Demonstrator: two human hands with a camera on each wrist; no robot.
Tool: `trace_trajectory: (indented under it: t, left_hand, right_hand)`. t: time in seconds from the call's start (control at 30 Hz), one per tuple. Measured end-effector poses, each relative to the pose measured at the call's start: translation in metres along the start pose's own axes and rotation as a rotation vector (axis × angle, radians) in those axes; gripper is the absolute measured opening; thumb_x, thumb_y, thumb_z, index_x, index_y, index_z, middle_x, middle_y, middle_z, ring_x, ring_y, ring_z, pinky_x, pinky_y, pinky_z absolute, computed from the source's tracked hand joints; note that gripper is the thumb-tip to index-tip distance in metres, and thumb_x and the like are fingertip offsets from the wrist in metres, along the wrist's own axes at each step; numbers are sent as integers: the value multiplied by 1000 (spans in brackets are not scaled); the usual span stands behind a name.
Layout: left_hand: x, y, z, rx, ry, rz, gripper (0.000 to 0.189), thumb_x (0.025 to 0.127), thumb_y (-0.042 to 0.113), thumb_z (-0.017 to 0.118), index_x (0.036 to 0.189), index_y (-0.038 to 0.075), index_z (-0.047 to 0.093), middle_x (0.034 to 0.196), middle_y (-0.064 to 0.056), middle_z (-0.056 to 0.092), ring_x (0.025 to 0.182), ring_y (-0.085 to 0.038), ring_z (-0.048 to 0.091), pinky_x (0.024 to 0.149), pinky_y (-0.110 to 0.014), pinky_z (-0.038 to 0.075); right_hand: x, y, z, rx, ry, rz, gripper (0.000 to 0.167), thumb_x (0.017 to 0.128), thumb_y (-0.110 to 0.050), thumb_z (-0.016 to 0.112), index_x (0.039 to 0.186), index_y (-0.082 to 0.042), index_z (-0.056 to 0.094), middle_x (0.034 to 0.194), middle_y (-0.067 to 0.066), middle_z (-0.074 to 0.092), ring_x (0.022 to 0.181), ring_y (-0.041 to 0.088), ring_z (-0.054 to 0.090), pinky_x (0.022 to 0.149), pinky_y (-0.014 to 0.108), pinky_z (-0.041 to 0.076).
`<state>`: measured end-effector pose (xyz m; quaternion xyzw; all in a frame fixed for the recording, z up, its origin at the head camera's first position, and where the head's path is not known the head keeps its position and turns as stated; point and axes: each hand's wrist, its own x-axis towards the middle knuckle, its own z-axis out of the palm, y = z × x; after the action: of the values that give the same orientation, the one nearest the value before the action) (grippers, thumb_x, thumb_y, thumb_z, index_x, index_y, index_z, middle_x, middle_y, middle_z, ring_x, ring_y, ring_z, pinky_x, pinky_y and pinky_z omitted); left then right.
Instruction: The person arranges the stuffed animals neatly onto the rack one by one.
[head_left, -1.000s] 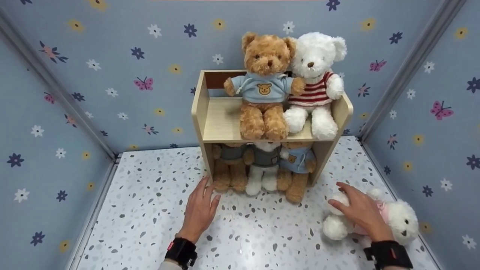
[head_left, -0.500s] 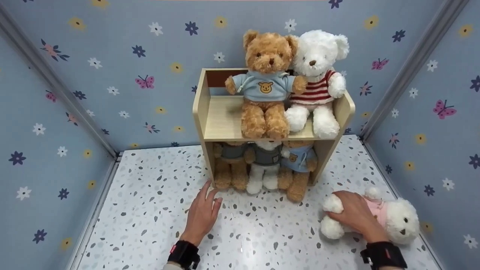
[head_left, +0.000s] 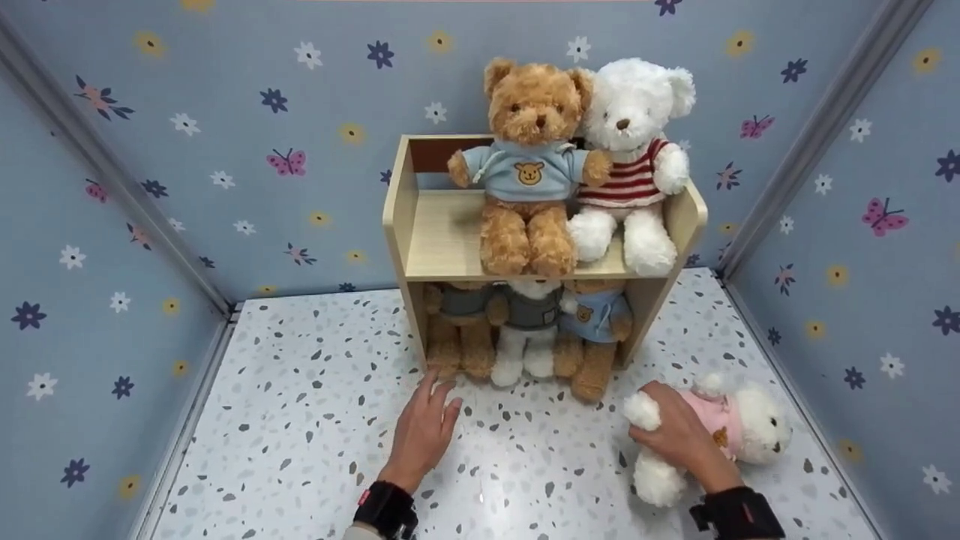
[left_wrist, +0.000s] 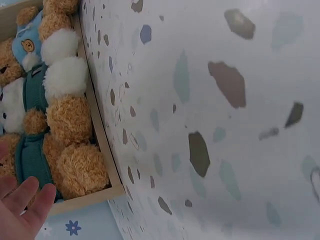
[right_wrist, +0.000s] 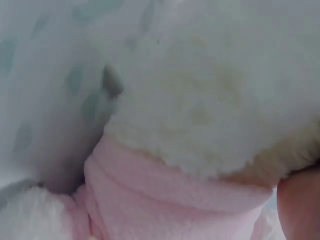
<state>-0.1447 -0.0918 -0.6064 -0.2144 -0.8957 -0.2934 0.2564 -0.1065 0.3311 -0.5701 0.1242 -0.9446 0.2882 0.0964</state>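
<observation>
In the head view, a white teddy bear in a pink top lies on its side at the right of the speckled surface. My right hand grips it round the lower body and a leg. The right wrist view is filled by its white fur and pink top, with a bit of the hand at the right edge. My left hand hovers with relaxed, spread fingers before the lower left corner of a small wooden shelf. It holds nothing; its fingertips also show in the left wrist view.
On the shelf's upper level sit a brown bear in a blue hoodie and a white bear in a striped sweater, both toward the right. Three clothed bears fill the lower level, including a white one. Flowered walls enclose the back and sides.
My right hand has closed on the pink-topped teddy bear and shifted it left, turning it slightly. My left hand has drifted a little to the right and down.
</observation>
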Motion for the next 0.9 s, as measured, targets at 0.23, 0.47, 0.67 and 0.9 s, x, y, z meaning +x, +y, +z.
trace_trajectory:
  t: [0.23,0.47,0.67,0.9]
  left_hand:
    - [9,21,15,-64,-24,-3,29,104,24,62,126,5,66,145,-26,54,117,-39,64,87,-53,56]
    - [10,24,21,-96,-28,-17,29,103,22,64,126,4,67,145,-26,54,114,-38,64,85,-52,57]
    - [4,18,20,-111,-56,-38,30,105,24,61,129,5,66,147,-22,52,120,-35,62,82,-49,58]
    - [0,17,18,-110,-64,-59,29,106,24,60,129,7,65,148,-22,51,120,-35,62,81,-49,58]
  right_hand:
    - [11,-14,11,-18,-98,-128,47,85,-43,84,116,-14,66,106,-4,66,96,18,64,85,42,54]
    - [11,-3,-20,-57,56,-149,31,102,-25,64,128,-8,68,126,11,70,117,34,63,101,56,47]
    - [11,18,-60,-104,183,20,38,100,-27,70,127,-1,65,122,19,68,111,40,63,92,59,49]
    - [2,45,-71,-169,-102,191,69,97,-54,68,136,2,60,119,24,69,106,45,65,93,65,49]
